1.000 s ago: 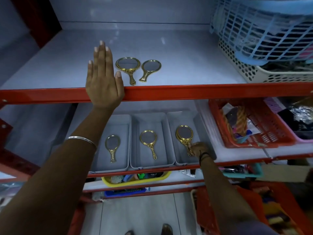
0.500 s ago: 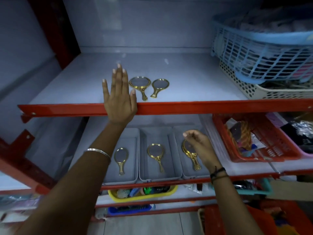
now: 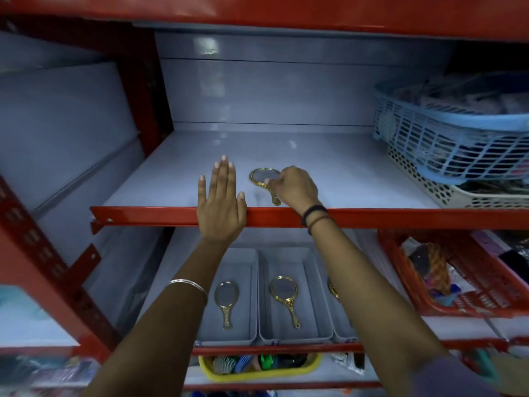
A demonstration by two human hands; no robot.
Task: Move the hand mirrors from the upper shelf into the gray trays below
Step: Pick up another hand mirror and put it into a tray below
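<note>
Upper shelf [image 3: 315, 156]: one visible mirror [image 3: 264, 179]; below, three trays [image 3: 286, 336], three mirrors.

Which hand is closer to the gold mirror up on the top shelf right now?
Right. The right hand is on the gold mirror, fingers at its rim. The left hand rests flat on the shelf edge, beside the mirror and apart from it.

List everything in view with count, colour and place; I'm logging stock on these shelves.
Hand mirrors: four seen, gold; one on upper shelf, others in trays.
Trays: three, gray, lower shelf.
Baskets: blue over white, upper right; red, lower right; yellow, below trays.
Shelf frame: red.
Left hand: flat on shelf edge.
Right hand: on the upper mirror.
</note>
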